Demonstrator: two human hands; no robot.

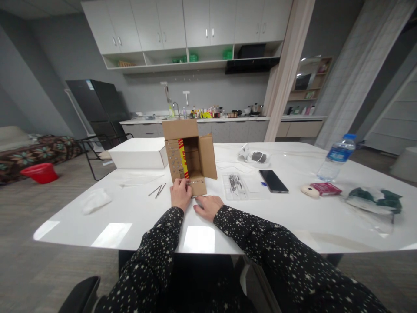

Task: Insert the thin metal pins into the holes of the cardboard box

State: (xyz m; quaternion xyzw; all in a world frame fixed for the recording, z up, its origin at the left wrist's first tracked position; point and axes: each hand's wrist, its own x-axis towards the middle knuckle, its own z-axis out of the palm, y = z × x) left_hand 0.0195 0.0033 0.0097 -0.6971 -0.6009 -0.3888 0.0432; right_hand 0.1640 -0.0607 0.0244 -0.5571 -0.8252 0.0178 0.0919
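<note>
A cardboard box point(208, 158) stands with its opening toward me and its flaps spread. Its left flap is dotted with many small shiny metal bits and carries a strip of yellow and red tape point(183, 157). My left hand point(180, 193) is closed at the lower left of the box, fingers curled on the bottom flap point(198, 188). Along this flap's front edge lies a thin metal rod point(194, 197), partly hidden. My right hand point(209, 207) rests low on the table with its thumb and forefinger apart, the forefinger touching or beside the rod.
Several thin metal rods point(157, 190) lie left of my hands. To the right are a clear plastic case point(235, 186) of small metal parts, a phone point(273, 181) and a water bottle point(337, 157). A white box point(138, 154) and a crumpled tissue point(96, 201) are on the left.
</note>
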